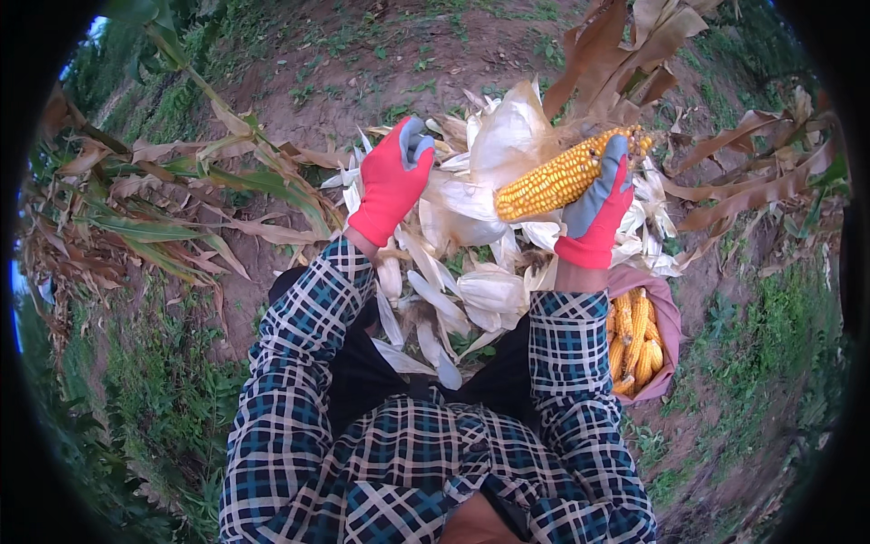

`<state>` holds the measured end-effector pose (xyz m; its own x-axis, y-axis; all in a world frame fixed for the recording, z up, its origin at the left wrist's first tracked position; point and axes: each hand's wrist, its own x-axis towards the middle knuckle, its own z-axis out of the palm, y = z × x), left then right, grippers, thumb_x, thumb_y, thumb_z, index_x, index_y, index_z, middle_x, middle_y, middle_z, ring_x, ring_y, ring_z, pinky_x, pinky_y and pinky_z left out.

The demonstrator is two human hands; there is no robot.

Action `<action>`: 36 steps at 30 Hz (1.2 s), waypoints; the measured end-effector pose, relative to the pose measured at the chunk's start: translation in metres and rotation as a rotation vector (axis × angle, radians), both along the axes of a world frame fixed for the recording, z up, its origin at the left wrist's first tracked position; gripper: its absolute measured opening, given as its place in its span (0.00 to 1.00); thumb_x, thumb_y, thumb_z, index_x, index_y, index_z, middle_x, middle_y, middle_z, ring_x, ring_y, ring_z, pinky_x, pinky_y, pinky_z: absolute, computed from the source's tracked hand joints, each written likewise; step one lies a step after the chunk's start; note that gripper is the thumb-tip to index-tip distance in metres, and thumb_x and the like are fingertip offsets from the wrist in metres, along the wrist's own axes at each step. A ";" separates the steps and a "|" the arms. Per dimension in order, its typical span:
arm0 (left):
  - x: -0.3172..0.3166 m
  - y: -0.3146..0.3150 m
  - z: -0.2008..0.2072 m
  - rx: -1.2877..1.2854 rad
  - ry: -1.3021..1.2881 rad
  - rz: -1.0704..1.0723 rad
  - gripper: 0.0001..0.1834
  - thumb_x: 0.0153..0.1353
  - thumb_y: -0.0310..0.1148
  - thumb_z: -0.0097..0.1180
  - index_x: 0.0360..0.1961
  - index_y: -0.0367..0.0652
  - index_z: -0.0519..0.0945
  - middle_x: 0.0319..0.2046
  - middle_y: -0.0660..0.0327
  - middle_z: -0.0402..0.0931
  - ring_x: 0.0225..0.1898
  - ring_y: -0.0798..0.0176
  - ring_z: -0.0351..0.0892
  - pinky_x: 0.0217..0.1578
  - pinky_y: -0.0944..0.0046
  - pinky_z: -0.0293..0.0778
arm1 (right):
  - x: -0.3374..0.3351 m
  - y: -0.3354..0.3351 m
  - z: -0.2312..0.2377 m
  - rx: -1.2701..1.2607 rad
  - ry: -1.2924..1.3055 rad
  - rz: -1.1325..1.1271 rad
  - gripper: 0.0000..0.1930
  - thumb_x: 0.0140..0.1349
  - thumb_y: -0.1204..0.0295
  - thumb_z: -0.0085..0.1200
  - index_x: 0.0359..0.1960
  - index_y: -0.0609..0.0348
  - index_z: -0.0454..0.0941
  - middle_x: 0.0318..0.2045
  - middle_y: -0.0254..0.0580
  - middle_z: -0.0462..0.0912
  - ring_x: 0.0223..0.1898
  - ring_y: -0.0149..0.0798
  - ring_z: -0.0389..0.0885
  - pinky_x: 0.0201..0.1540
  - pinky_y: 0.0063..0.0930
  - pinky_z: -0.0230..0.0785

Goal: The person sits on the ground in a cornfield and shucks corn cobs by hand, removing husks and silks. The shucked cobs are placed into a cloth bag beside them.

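Note:
My right hand [598, 204], in a red and grey glove, grips a bare yellow corn cob [553, 181]. The cob lies slantwise, its left end lower and against pale, spread husk leaves [498, 150]. Whether those leaves are still joined to the cob I cannot tell. My left hand [399, 172], gloved alike, is raised left of the husk with its fingers curled in. Anything inside those fingers is hidden. Below both hands lies a heap of dry corn husks [489, 290].
An open pinkish sack [666, 313] of husked corn cobs [633, 340] stands by my right forearm. Dry cornstalks with green and brown leaves [145, 227] lean in at the left, more brown leaves [752, 181] at the right. Weeds [172, 381] grow on the brown soil [353, 72].

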<state>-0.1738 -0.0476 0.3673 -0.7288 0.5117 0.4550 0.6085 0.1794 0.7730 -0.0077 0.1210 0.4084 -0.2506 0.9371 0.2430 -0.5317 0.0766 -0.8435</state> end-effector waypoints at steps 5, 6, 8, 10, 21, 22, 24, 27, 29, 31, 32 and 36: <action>0.037 -0.001 0.010 0.300 0.174 -0.330 0.32 0.48 0.26 0.65 0.57 0.36 0.70 0.44 0.53 0.79 0.42 0.58 0.82 0.43 0.64 0.76 | -0.018 -0.013 -0.005 -0.080 -0.013 0.073 0.16 0.62 0.63 0.57 0.46 0.61 0.74 0.39 0.31 0.77 0.39 0.25 0.73 0.44 0.21 0.64; 0.048 0.006 0.013 0.292 0.156 -0.342 0.33 0.48 0.27 0.66 0.57 0.36 0.69 0.45 0.53 0.78 0.44 0.57 0.81 0.44 0.62 0.75 | -0.021 -0.023 -0.002 -0.084 -0.027 0.106 0.17 0.62 0.63 0.57 0.46 0.61 0.74 0.40 0.31 0.77 0.40 0.25 0.73 0.44 0.21 0.64; 0.063 0.020 0.011 0.278 0.064 -0.321 0.34 0.47 0.30 0.67 0.57 0.35 0.69 0.45 0.51 0.77 0.46 0.54 0.79 0.46 0.60 0.75 | -0.026 -0.039 -0.003 0.036 -0.140 0.138 0.18 0.64 0.61 0.55 0.48 0.63 0.73 0.41 0.34 0.78 0.43 0.26 0.75 0.46 0.22 0.66; 0.067 0.036 0.003 0.273 -0.085 -0.286 0.36 0.46 0.36 0.69 0.56 0.34 0.68 0.45 0.49 0.77 0.47 0.51 0.78 0.47 0.59 0.74 | -0.030 -0.031 -0.024 0.040 -0.139 0.151 0.19 0.65 0.60 0.52 0.48 0.63 0.73 0.41 0.37 0.78 0.43 0.28 0.75 0.47 0.23 0.66; 0.055 0.012 0.012 -0.693 -0.235 -0.492 0.43 0.38 0.51 0.68 0.56 0.42 0.69 0.45 0.52 0.78 0.45 0.52 0.78 0.46 0.58 0.73 | -0.016 -0.026 -0.002 -0.056 0.131 0.413 0.27 0.67 0.51 0.43 0.53 0.65 0.68 0.47 0.48 0.77 0.48 0.42 0.77 0.56 0.35 0.67; 0.055 0.010 0.007 -0.614 -0.210 -0.485 0.42 0.38 0.49 0.69 0.55 0.43 0.69 0.42 0.52 0.79 0.42 0.50 0.79 0.43 0.56 0.74 | -0.018 -0.029 0.000 -0.074 0.138 0.416 0.27 0.67 0.51 0.43 0.53 0.65 0.68 0.47 0.48 0.77 0.49 0.42 0.77 0.56 0.35 0.68; 0.052 0.005 -0.017 -0.380 0.050 -0.481 0.40 0.39 0.48 0.69 0.53 0.42 0.70 0.39 0.53 0.80 0.40 0.49 0.80 0.42 0.55 0.74 | -0.016 -0.029 -0.002 -0.068 0.087 0.386 0.27 0.67 0.50 0.43 0.52 0.64 0.68 0.47 0.48 0.77 0.49 0.43 0.77 0.56 0.36 0.68; 0.051 -0.004 -0.029 -0.322 0.020 -0.536 0.32 0.42 0.46 0.66 0.49 0.44 0.75 0.36 0.54 0.81 0.37 0.48 0.80 0.40 0.55 0.74 | -0.005 -0.016 0.006 -0.103 0.275 0.327 0.30 0.65 0.48 0.45 0.53 0.66 0.68 0.46 0.50 0.78 0.46 0.43 0.78 0.52 0.36 0.70; 0.060 -0.005 -0.024 -0.474 -0.171 -0.549 0.30 0.43 0.48 0.64 0.49 0.49 0.76 0.36 0.54 0.81 0.39 0.49 0.80 0.40 0.54 0.74 | 0.007 -0.010 0.013 -0.115 0.335 0.270 0.33 0.62 0.45 0.47 0.53 0.65 0.66 0.46 0.56 0.77 0.46 0.45 0.78 0.52 0.38 0.72; 0.066 -0.006 -0.015 -0.435 -0.214 -0.546 0.26 0.45 0.46 0.63 0.46 0.48 0.78 0.35 0.54 0.81 0.38 0.50 0.81 0.41 0.55 0.74 | 0.010 -0.005 0.014 -0.122 0.353 0.323 0.31 0.62 0.45 0.46 0.51 0.63 0.67 0.45 0.55 0.77 0.44 0.45 0.79 0.50 0.37 0.72; 0.067 -0.005 -0.016 -0.470 -0.211 -0.552 0.27 0.45 0.46 0.63 0.47 0.49 0.77 0.36 0.54 0.81 0.39 0.50 0.81 0.42 0.55 0.74 | 0.012 -0.005 0.013 -0.125 0.310 0.299 0.30 0.63 0.46 0.46 0.50 0.62 0.67 0.44 0.54 0.78 0.43 0.44 0.79 0.49 0.36 0.73; 0.062 0.001 -0.011 -0.179 0.084 -0.473 0.44 0.41 0.44 0.69 0.61 0.42 0.66 0.46 0.50 0.77 0.49 0.51 0.77 0.50 0.57 0.72 | 0.004 -0.006 -0.005 -0.128 0.255 0.239 0.26 0.64 0.48 0.47 0.49 0.59 0.68 0.42 0.46 0.78 0.42 0.40 0.78 0.48 0.34 0.72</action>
<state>-0.1113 -0.0468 0.3566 -0.3631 0.8520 0.3773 0.7136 -0.0061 0.7006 -0.0041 0.1152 0.4038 -0.4127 0.8862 0.2107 -0.7163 -0.1728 -0.6760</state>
